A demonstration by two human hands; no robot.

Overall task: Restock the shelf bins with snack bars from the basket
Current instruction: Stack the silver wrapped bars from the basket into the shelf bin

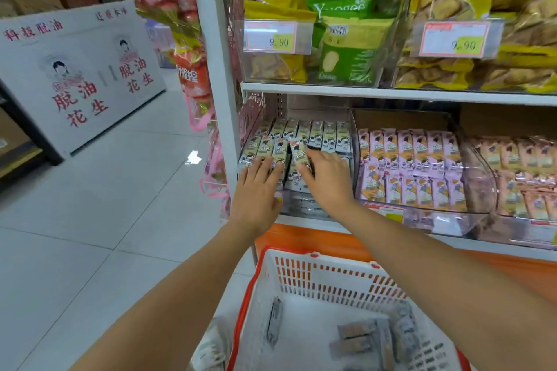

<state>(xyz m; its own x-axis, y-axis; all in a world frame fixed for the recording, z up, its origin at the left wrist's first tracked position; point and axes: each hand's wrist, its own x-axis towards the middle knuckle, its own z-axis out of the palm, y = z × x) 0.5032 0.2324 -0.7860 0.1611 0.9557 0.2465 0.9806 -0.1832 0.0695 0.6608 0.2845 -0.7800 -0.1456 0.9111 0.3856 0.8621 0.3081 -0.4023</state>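
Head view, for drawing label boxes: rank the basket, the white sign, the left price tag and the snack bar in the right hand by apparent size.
1. basket, but it is nearest the camera and cropped
2. white sign
3. left price tag
4. snack bar, partly hidden by the right hand

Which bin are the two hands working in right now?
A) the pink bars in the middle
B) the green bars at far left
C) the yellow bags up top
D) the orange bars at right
B: the left hand lies flat on the green bars in the leftmost bin, and the right hand holds a tilted bar there.
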